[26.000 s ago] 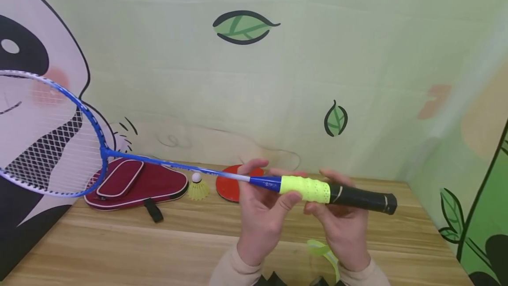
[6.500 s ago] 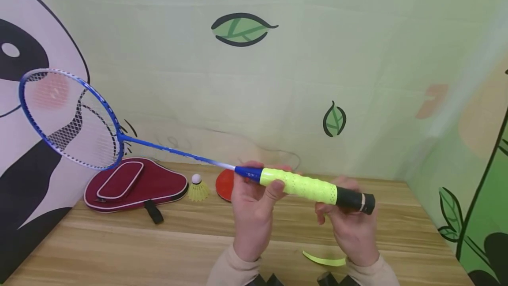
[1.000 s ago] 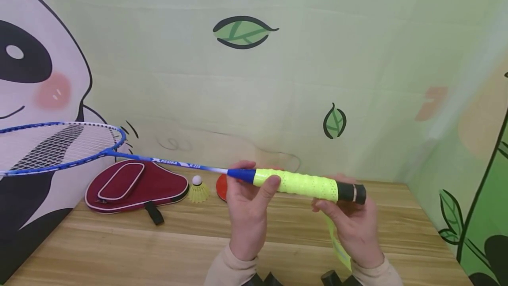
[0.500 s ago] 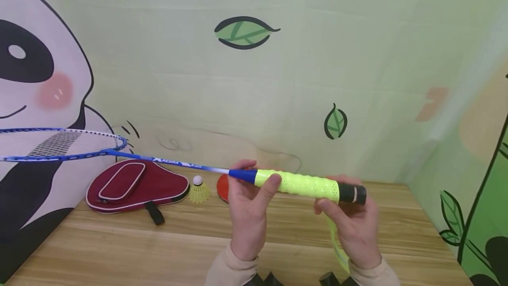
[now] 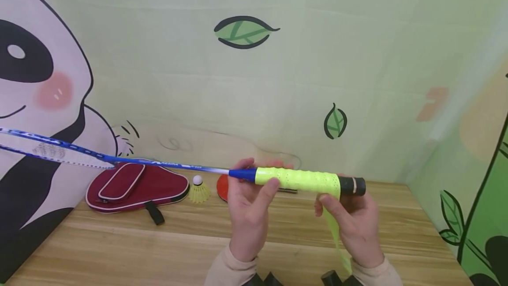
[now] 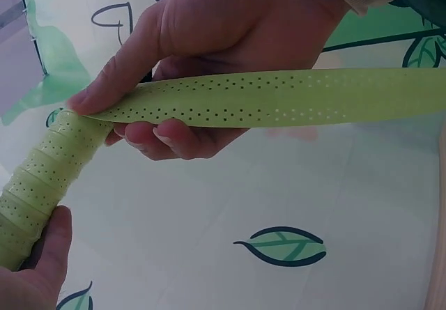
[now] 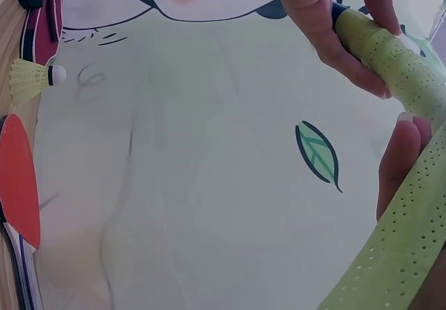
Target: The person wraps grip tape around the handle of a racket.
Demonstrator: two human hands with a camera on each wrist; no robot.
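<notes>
A blue-and-white badminton racket [image 5: 174, 165] is held level above the table, its head at the left nearly edge-on. Perforated yellow overgrip tape [image 5: 297, 182] winds round most of its handle; the black butt end [image 5: 351, 186] shows bare. My left hand [image 5: 249, 215] grips the wrapped handle near the blue cone, thumb in front. My right hand [image 5: 357, 222] is at the butt end, thumb and fingers pinching the tape where it leaves the handle. The loose tape tail [image 6: 230, 99] runs flat across the right hand in the left wrist view and hangs down in the head view.
Behind, on the wooden table [image 5: 158, 246], lie a dark red racket bag [image 5: 158, 184] with a black strap, a yellow shuttlecock [image 5: 199, 191] and a red table tennis bat [image 7: 19, 177], partly hidden by the left hand in the head view. A panda-and-leaf backdrop [image 5: 278, 100] stands close behind.
Compared with 26 seconds ago, the tape covers more of the handle and less black shows. In the last second the racket has rolled, its head turning edge-on and the tail swinging into view.
</notes>
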